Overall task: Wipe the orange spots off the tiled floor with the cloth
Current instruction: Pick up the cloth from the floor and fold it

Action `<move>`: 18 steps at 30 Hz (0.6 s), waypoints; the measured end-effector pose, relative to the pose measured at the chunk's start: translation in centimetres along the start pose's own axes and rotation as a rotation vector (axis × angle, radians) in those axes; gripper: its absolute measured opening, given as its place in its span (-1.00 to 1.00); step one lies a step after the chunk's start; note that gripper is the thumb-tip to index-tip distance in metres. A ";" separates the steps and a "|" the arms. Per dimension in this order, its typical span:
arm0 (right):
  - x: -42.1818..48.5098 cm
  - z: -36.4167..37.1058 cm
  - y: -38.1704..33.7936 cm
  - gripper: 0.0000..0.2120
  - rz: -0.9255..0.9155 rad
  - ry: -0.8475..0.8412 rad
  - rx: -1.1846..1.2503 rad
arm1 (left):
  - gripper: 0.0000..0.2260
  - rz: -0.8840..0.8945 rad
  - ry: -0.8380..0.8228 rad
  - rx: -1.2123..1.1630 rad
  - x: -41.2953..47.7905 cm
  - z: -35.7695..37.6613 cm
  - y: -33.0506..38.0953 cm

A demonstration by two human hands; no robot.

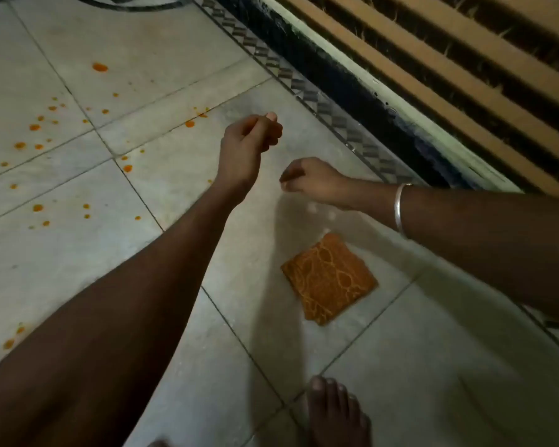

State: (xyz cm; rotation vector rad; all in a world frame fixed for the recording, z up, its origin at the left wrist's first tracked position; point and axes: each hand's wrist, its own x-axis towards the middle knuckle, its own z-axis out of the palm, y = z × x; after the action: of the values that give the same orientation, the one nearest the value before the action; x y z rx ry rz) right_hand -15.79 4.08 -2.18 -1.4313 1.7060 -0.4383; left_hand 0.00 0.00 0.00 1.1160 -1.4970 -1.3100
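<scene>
A folded orange-brown patterned cloth (329,279) lies flat on the grey tiled floor (417,366), right of centre. Several orange spots (100,67) are scattered over the tiles at the left and upper left. My left hand (249,140) hangs above the floor near the centre with its fingers curled in and nothing in them. My right hand (310,182), with a silver bangle on the wrist, is also loosely curled and holds nothing; it hovers just above and beyond the cloth, not touching it.
A patterned tile border (320,98) and a dark skirting run diagonally along the wall at the upper right, with striped wooden slats (465,59) behind. My bare foot (336,414) stands on the tiles at the bottom, near the cloth.
</scene>
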 end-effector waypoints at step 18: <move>-4.4 3.5 2.9 -0.69 -0.206 -0.606 -0.799 | -0.84 -0.128 -0.159 0.197 -5.9 -0.4 -4.5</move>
State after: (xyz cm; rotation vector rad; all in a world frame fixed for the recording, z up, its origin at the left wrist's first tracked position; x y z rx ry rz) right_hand -14.93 9.87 -4.68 -2.0346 1.2614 0.6067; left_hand 2.33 5.36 -4.60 1.2751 -1.7253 -1.3881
